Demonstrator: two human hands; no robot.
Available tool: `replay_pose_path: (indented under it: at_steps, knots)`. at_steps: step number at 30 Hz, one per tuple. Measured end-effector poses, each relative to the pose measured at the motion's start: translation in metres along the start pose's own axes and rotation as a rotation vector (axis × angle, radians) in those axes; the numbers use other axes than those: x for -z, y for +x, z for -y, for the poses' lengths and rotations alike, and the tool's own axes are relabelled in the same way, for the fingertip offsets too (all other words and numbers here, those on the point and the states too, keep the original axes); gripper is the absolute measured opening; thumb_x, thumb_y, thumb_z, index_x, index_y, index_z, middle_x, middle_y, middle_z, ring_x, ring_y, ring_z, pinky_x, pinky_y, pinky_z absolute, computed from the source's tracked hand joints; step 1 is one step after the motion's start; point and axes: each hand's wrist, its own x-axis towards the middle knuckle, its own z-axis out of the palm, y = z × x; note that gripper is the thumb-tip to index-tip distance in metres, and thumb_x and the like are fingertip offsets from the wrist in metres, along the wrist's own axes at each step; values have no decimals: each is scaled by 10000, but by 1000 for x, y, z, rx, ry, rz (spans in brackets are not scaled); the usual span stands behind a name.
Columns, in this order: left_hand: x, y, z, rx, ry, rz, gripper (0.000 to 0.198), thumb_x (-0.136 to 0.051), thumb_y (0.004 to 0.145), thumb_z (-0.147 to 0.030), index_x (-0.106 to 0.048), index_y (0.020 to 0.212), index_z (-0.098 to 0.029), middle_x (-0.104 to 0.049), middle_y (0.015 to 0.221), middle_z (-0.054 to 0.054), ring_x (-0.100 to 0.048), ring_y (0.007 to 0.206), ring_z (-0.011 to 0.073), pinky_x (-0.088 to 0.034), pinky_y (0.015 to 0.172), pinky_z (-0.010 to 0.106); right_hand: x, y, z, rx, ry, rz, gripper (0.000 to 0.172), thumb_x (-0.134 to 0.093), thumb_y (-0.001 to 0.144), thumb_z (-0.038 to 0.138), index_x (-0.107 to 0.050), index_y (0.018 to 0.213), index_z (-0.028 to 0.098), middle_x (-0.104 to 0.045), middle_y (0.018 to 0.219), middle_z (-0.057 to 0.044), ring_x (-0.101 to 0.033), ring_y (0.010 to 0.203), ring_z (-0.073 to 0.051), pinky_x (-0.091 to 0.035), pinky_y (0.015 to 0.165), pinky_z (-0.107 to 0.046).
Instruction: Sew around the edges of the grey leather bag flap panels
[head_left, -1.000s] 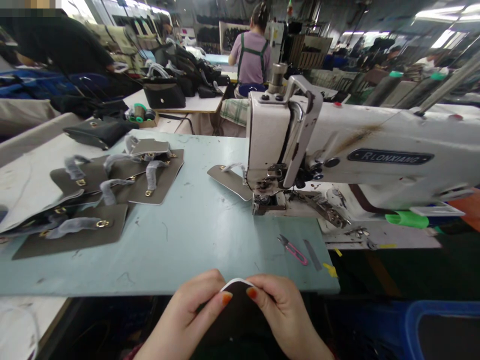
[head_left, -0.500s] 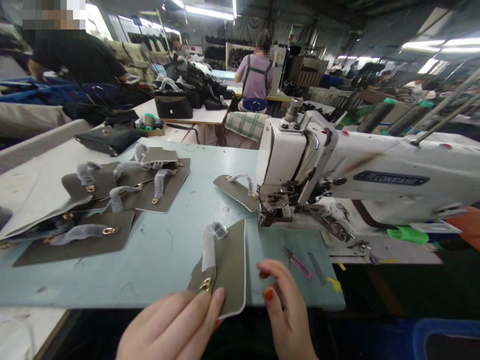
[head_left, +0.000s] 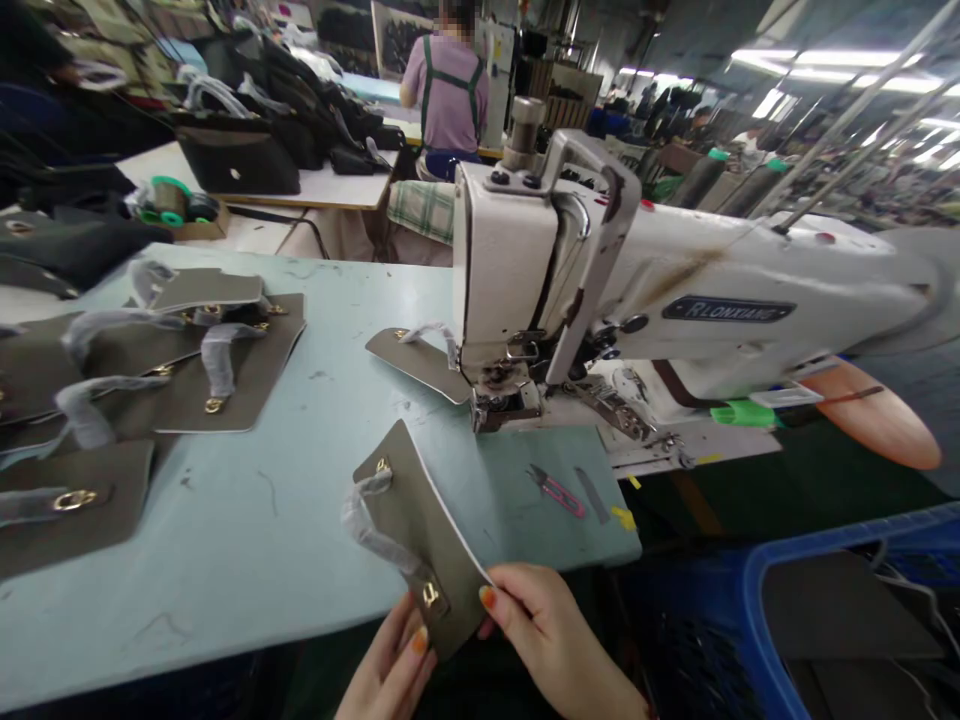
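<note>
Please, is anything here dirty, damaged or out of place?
Yes. A brown, rust-like stain marks the sewing machine, beside its nameplate. A yellow scrap lies at a corner of the table, like litter. The panel between the left hand and right hand looks undamaged.

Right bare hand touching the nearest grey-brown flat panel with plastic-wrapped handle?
Touching. The head view shows the right hand gripping the grey-brown panel at its white edge, with no gap visible.

Taupe panel (head_left: pixel 435 540), white-edged, plastic-wrapped strap (head_left: pixel 367 525) between 2 gold fittings (head_left: pixel 430 595), slants forward from left hand (head_left: pixel 394 660) and right hand (head_left: pixel 551 630).
</note>
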Motion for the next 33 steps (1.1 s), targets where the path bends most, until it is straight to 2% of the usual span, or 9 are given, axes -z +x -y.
replay_pose_path:
  at_steps: [4,7,10,13,16,20,24,29,33]
  knots:
    - [-25,13,-44,123,-228,350,422,-642,810,-544,-696,1098,-241,-692,1082,88,-648,841,199,-507,861,365,1,9,14,-10,337,135,423,-421,995,448,-655,815,146,-632,704,-34,-593,638,-137,-417,578,-207]
    - [-37,21,-60,152,-348,430,406,-649,808,-540,-699,1087,-249,-690,984,66,-602,701,159,-507,715,322,0,15,12,-32,448,124,458,-446,974,494,-652,781,133,-635,677,-45,-575,598,-129,-412,549,-203]
    - [-39,28,-61,117,-314,409,429,-707,756,-535,-702,1037,-210,-687,939,67,-587,661,159,-492,678,313,-2,20,7,-46,469,82,478,-451,969,511,-626,736,132,-642,631,-49,-562,558,-117,-392,515,-191]
    - [-40,32,-66,74,-170,357,371,-757,721,-497,-687,864,-162,-655,733,43,-560,601,150,-470,616,283,-6,26,3,-68,508,86,497,-418,981,515,-609,721,136,-653,614,-49,-585,537,-114,-375,488,-179]
    - [-46,35,-80,25,-72,311,307,-738,760,-446,-632,752,-158,-581,572,6,-517,546,140,-434,561,264,-9,33,3,-112,531,81,484,-402,987,511,-592,735,145,-669,610,-47,-606,518,-117,-358,457,-171]
    - [-49,47,-101,-32,80,242,280,-691,818,-395,-606,722,-147,-618,613,21,-538,618,149,-444,627,269,-4,47,10,-76,355,-21,470,-397,1005,456,-619,725,150,-684,634,-43,-629,561,-120,-407,508,-177]
    - [-49,68,-123,-96,216,80,291,-756,758,-397,-630,764,-135,-621,674,4,-471,609,113,-387,562,226,6,70,18,15,139,-83,457,-417,1010,394,-645,693,157,-673,622,-23,-639,597,-119,-423,574,-192]
    - [-60,98,-154,-180,343,93,285,-765,746,-396,-650,746,-135,-609,665,-5,-447,600,100,-368,544,207,10,103,12,-9,265,-111,517,-383,1011,458,-613,662,152,-657,564,-25,-614,508,-113,-418,518,-194]
    - [-72,121,-169,-199,428,136,290,-747,758,-406,-640,763,-137,-545,615,-23,-412,562,92,-339,505,205,14,119,4,1,358,-129,493,-387,1004,466,-619,708,148,-692,627,-50,-619,520,-116,-406,466,-179]
